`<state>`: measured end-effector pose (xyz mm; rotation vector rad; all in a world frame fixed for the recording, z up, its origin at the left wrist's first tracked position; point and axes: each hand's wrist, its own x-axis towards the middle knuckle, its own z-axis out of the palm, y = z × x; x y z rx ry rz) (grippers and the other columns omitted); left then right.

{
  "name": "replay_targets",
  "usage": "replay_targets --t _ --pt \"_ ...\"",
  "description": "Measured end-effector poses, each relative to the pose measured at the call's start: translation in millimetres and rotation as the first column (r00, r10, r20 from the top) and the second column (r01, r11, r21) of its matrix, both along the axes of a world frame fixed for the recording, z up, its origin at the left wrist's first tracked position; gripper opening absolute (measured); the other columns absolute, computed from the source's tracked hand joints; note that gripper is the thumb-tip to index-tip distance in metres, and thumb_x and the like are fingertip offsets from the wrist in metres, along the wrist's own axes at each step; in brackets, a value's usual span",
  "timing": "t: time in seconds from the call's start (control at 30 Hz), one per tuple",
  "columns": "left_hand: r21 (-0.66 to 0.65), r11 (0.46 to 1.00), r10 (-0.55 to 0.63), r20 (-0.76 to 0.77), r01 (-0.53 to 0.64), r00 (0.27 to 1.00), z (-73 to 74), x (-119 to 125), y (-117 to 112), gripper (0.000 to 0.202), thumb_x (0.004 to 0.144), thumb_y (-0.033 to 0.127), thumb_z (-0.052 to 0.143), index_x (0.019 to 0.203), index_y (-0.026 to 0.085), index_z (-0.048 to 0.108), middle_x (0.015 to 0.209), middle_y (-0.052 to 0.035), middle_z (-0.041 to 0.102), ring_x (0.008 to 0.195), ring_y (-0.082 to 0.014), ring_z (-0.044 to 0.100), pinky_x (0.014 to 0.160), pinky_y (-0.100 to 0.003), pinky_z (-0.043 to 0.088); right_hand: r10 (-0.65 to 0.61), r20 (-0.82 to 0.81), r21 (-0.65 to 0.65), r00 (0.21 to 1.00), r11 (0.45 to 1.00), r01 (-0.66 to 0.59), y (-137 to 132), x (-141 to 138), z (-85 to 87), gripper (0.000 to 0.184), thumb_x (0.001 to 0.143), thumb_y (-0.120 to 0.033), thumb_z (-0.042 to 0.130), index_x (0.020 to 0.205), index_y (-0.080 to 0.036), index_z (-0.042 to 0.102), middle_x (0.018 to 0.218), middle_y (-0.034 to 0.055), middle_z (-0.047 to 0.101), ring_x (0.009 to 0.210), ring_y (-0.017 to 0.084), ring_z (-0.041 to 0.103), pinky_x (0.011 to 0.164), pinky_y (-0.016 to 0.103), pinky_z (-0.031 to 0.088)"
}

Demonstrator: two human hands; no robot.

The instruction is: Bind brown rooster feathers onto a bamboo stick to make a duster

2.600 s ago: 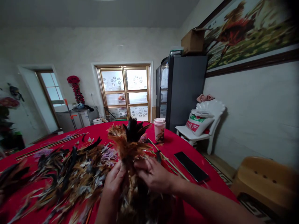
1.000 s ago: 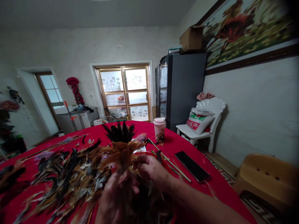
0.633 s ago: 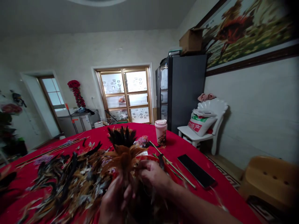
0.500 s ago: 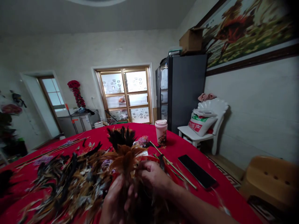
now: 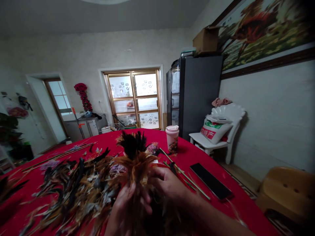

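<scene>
Closed tight around it, the bare left hand (image 5: 128, 205) and right hand (image 5: 167, 186) hold a bunch of black-and-rust feathers (image 5: 135, 164) upright at lower centre, above the red-clothed worktop (image 5: 233, 209) — a loose feather heap (image 5: 78, 186) is spread to the left.

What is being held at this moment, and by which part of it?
A bunch of brown and black feathers: the left hand grips it around the middle, and the right hand's fingers pinch its side.
</scene>
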<state>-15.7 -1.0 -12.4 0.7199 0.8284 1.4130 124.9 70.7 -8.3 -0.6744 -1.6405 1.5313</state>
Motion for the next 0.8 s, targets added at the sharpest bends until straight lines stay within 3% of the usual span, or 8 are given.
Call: replay_targets --t 0.1,0.2,0.4,0.53,0.67,0.73,0.8 --pt "-0.018 1.000 0.023 0.014 -0.023 1.000 -3.6 -0.5 0.1 0.029 0.073 0.039 0.064 0.057 0.016 0.056 0.038 0.0023 0.049 0.032 -0.0078 0.041 0.038 -0.020 0.036 0.047 -0.024 -0.073 0.999 0.996 -0.048 -3.1 1.2 2.0 0.027 0.071 -0.037 0.064 0.079 -0.012 0.057 0.062 -0.0029 0.047 0.052 0.007 0.034 0.050 0.020 0.026" --pt "-0.064 0.995 0.082 0.054 -0.079 0.995 -2.6 -1.6 -4.1 0.032 0.069 0.039 0.068 0.053 0.017 0.050 0.037 0.0067 0.039 0.033 -0.0057 0.036 0.038 -0.017 0.032 0.072 -0.018 -0.108 0.997 0.991 -0.074 -4.6 1.9 2.4 0.024 0.071 -0.034 0.061 0.079 -0.012 0.057 0.062 -0.0027 0.046 0.053 0.007 0.034 0.052 0.020 0.027" --pt "-0.116 0.973 0.205 0.044 -0.198 0.978 8.8 0.7 -10.7 0.031 0.055 0.037 0.079 0.066 0.018 0.058 0.045 0.0068 0.045 0.041 -0.0067 0.040 0.044 -0.019 0.040 -0.028 0.082 -0.011 0.996 1.000 0.029 -1.7 1.7 -1.1 0.012 0.070 -0.025 0.054 0.067 -0.013 0.053 0.057 -0.0040 0.041 0.053 0.008 0.034 0.050 0.020 0.026" --pt "-0.167 0.959 0.234 0.015 -0.229 0.972 6.7 -1.3 -5.6 0.034 0.048 0.032 0.082 0.070 0.018 0.060 0.049 0.0063 0.047 0.044 -0.0078 0.042 0.047 -0.021 0.044 -0.053 0.083 0.013 0.995 0.999 0.053 -2.4 -1.0 -1.5 0.011 0.070 -0.025 0.052 0.066 -0.014 0.052 0.053 -0.0056 0.038 0.050 0.008 0.031 0.048 0.020 0.025" --pt "-0.128 0.959 0.247 -0.058 -0.252 0.967 -0.9 -5.8 -2.4 0.024 0.055 0.030 0.078 0.062 0.019 0.059 0.048 0.0056 0.045 0.043 -0.0087 0.043 0.044 -0.019 0.043 -0.052 0.089 0.070 0.995 0.997 0.045 -10.0 -2.2 4.6 0.010 0.069 -0.022 0.050 0.066 -0.014 0.054 0.055 -0.0044 0.042 0.052 0.008 0.034 0.049 0.019 0.028" --pt "-0.071 0.963 0.252 -0.108 -0.260 0.962 -5.0 -8.4 -4.0 0.019 0.053 0.022 0.079 0.060 0.019 0.061 0.053 0.0027 0.052 0.049 -0.0112 0.050 0.047 -0.019 0.046 -0.054 0.108 0.105 0.993 0.994 0.043 -13.8 -0.5 8.4 0.010 0.070 -0.021 0.050 0.067 -0.013 0.055 0.057 -0.0034 0.045 0.054 0.008 0.036 0.051 0.019 0.029" --pt "-0.039 0.958 0.280 -0.094 -0.284 0.955 -8.0 -11.2 -7.0 0.024 0.047 0.010 0.078 0.065 0.020 0.067 0.070 -0.0009 0.065 0.066 -0.0150 0.060 0.059 -0.018 0.050 -0.047 0.132 0.137 0.990 0.990 0.029 -15.7 3.2 12.1 0.010 0.072 -0.020 0.050 0.067 -0.013 0.055 0.059 -0.0028 0.046 0.056 0.009 0.039 0.053 0.019 0.032"
